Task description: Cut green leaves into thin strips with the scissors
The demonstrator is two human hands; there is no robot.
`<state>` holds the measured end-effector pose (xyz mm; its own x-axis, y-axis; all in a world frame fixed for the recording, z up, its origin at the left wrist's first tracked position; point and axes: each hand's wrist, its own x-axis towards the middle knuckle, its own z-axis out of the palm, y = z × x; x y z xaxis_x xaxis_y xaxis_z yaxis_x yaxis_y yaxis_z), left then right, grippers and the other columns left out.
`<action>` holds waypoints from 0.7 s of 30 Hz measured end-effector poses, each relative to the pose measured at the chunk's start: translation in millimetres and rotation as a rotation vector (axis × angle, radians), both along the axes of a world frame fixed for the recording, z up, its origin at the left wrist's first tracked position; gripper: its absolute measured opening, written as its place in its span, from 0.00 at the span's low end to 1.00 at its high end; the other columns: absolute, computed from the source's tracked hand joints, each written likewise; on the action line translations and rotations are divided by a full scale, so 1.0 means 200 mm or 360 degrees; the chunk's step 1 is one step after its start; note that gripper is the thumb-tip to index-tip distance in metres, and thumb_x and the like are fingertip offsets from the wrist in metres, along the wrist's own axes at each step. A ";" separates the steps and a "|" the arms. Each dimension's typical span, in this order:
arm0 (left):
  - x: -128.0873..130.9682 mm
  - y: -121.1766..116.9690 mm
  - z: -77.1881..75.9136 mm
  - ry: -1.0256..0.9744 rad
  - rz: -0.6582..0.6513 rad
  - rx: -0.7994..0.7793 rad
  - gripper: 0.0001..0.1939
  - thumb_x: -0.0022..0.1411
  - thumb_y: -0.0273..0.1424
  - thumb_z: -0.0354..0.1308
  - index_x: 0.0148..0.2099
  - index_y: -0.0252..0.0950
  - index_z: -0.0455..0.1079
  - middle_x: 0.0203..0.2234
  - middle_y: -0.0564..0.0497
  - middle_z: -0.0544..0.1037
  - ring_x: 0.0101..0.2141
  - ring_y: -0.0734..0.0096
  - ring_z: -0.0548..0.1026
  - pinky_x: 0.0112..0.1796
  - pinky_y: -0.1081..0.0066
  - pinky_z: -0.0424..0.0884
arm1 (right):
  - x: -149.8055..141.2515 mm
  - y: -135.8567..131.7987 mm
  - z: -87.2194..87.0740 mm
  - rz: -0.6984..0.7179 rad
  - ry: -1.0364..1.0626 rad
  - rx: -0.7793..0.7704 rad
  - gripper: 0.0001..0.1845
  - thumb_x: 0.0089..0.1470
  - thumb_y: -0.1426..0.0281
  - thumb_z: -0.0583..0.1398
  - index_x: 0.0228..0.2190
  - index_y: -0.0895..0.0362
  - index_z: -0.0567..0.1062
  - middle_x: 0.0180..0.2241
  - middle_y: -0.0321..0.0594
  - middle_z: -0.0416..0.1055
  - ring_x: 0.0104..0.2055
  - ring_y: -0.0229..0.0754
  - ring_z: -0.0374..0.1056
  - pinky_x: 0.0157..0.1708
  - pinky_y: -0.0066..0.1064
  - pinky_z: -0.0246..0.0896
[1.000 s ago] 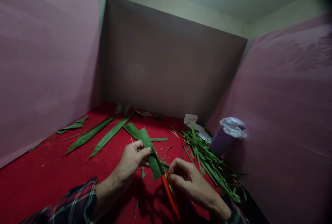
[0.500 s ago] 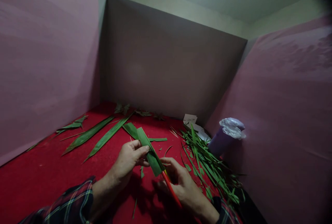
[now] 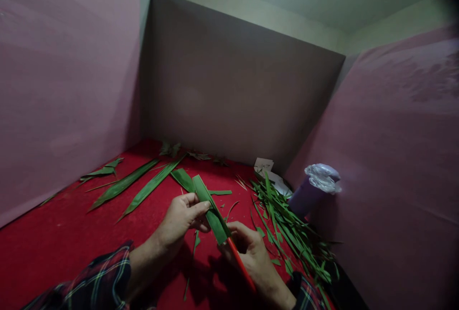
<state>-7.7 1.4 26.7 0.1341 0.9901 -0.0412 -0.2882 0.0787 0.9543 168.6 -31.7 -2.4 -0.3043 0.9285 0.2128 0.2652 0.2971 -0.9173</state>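
My left hand (image 3: 179, 219) pinches a folded green leaf strip (image 3: 211, 212) between thumb and fingers, holding it at a slant above the red cloth (image 3: 143, 243). At the strip's lower end is a long red handle (image 3: 242, 264), which looks like that of scissors; their blades are hidden. Curled around behind this handle is my right hand (image 3: 253, 252), closed, with some fingers out of sight. Another broad leaf piece (image 3: 182, 179) lies just beyond the strip, next to a narrow green scrap (image 3: 220, 192).
Two long leaves (image 3: 152, 190) lie to the left. On the right is a heap of thin leaf strips (image 3: 287, 219), beside a purple cylinder topped with clear plastic (image 3: 315, 185). White papers (image 3: 264, 165) rest at the back. Pink side panels (image 3: 71, 85) and a grey back panel (image 3: 236, 85) enclose the surface.
My right hand has moved left and closed in around the red handle, hiding its yellow part. The strip's lower end has shifted slightly right, with my left hand still on it.
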 end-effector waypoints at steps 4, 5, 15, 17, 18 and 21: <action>0.00 0.00 0.01 0.0011 -0.0011 0.0012 0.10 0.47 0.33 0.62 0.27 0.30 0.69 0.18 0.49 0.76 0.17 0.73 0.72 0.19 0.74 0.70 | 0.00 -0.01 0.00 0.0007 -0.0012 -0.0005 0.10 0.50 0.66 0.60 0.33 0.60 0.72 0.19 0.29 0.57 0.21 0.32 0.50 0.19 0.23 0.48; 0.00 0.00 0.01 0.0014 -0.0019 0.0017 0.10 0.47 0.32 0.62 0.28 0.30 0.68 0.18 0.49 0.76 0.17 0.73 0.73 0.20 0.74 0.70 | -0.01 -0.01 0.00 0.0011 -0.0001 -0.0027 0.10 0.50 0.66 0.59 0.33 0.60 0.72 0.19 0.29 0.58 0.21 0.32 0.51 0.20 0.23 0.49; 0.00 -0.01 0.01 0.0027 -0.0061 0.0036 0.09 0.50 0.32 0.61 0.28 0.30 0.67 0.19 0.49 0.76 0.18 0.73 0.73 0.20 0.74 0.69 | -0.03 -0.02 -0.01 0.0047 0.0277 -0.0104 0.09 0.49 0.67 0.60 0.31 0.61 0.74 0.22 0.34 0.65 0.22 0.33 0.54 0.22 0.24 0.51; 0.00 -0.01 0.01 0.0026 -0.0045 0.0029 0.09 0.50 0.32 0.61 0.27 0.30 0.67 0.17 0.50 0.75 0.17 0.74 0.72 0.20 0.75 0.69 | -0.03 -0.02 -0.02 0.0036 0.0317 -0.0081 0.09 0.48 0.67 0.61 0.31 0.61 0.75 0.23 0.35 0.66 0.23 0.33 0.54 0.22 0.24 0.52; 0.00 -0.01 0.01 0.0026 -0.0041 0.0024 0.09 0.50 0.32 0.60 0.27 0.30 0.66 0.17 0.51 0.75 0.17 0.74 0.72 0.20 0.75 0.69 | -0.03 -0.02 -0.02 0.0029 0.0322 -0.0079 0.09 0.48 0.68 0.61 0.31 0.61 0.75 0.23 0.35 0.67 0.23 0.34 0.54 0.23 0.25 0.52; 0.00 -0.01 0.01 0.0025 -0.0044 0.0016 0.09 0.50 0.32 0.60 0.27 0.30 0.66 0.17 0.51 0.75 0.17 0.74 0.72 0.20 0.75 0.69 | -0.04 -0.01 -0.03 0.0012 0.0317 -0.0083 0.08 0.48 0.68 0.61 0.30 0.61 0.76 0.22 0.35 0.67 0.23 0.34 0.55 0.23 0.25 0.53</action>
<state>-7.4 -0.4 27.8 0.1606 0.9865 -0.0333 -0.2712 0.0766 0.9595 161.5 -33.7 -8.3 -0.2680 0.9377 0.2213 0.0749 0.2493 -0.9655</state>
